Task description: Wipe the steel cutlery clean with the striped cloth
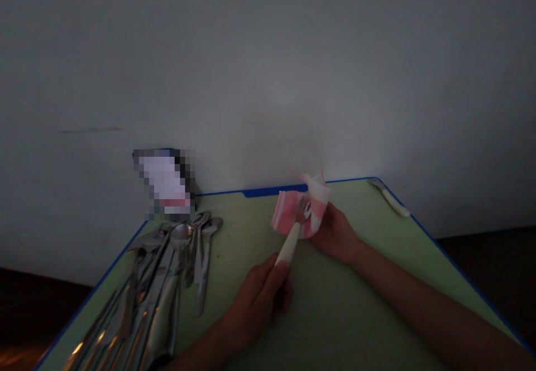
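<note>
My left hand is closed round the pale handle of a fork, whose metal head points up and away from me. Just beyond it, my right hand grips a pink and white cloth. The cloth lies behind and beside the fork's tines, with one part bunched upward at the right. Some of my right fingers are hidden behind the cloth. Both hands are above the middle of the table.
A pile of spoons, knives and other cutlery covers the left of the green table. Behind it a phone, blurred out, leans against the wall. Another pale-handled fork lies at the far right corner, by the blue edge.
</note>
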Demonstrator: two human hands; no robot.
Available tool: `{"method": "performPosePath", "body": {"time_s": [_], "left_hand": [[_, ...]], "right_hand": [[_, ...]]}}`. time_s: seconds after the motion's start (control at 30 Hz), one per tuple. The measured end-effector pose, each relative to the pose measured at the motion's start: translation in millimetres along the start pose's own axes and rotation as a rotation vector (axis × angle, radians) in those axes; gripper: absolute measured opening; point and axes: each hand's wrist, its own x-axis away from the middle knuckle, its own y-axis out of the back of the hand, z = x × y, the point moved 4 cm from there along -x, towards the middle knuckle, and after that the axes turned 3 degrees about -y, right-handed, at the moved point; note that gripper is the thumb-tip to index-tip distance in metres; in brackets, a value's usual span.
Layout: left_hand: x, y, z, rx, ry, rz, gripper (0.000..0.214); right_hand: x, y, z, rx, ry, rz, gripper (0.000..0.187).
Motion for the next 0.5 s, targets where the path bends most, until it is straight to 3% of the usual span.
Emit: {"method": "performPosePath", "body": {"time_s": [0.2, 0.5], "left_hand": [[1.2, 0.9, 0.3, 0.016, -0.018, -0.01, 0.044], [0.5, 2.4, -3.3, 0.011, -0.048, -0.053, 0.045]], "right_hand": [[-1.2, 2.6, 1.5, -0.035, 0.044, -0.022, 0.024], [-0.6, 2.4, -1.2, -0.036, -0.007, -0.058, 0.024]]}}
